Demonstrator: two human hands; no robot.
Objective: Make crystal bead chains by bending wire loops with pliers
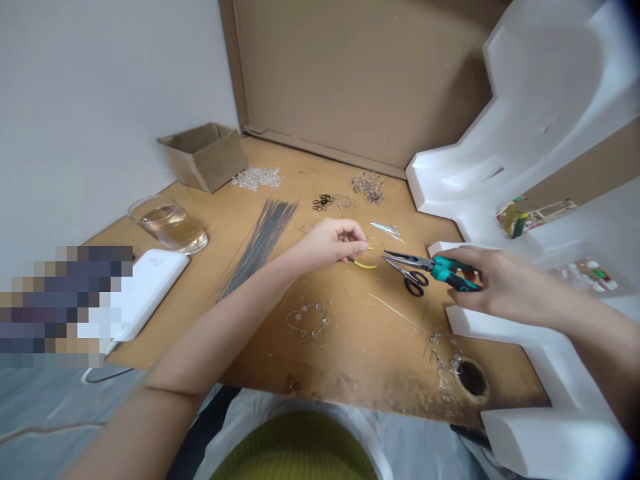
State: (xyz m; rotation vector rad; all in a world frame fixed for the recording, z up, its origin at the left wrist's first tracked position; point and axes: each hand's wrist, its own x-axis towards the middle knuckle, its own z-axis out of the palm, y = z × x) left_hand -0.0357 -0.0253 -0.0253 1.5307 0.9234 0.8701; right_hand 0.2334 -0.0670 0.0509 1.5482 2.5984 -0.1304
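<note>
My left hand (340, 241) is closed in a pinch above the middle of the table; whatever its fingertips hold is too small to name. A curved yellow piece (365, 265) shows just below those fingers. On the right, my right hand (473, 270) grips teal-handled pliers (443, 269), whose jaws point left towards my left hand without touching it. Scissors with black handles (414, 283) lie under the pliers' jaws. A ring of wire with clear beads (311, 320) rests on the table nearer to me.
Grey wires (265, 240) lie left of centre. Clear beads (257, 177), a cardboard box (203, 160), a glass of liquid (173, 223) and a white device (150, 293) are further left. White foam (440, 187) borders the right side, near a cardboard tube (473, 380).
</note>
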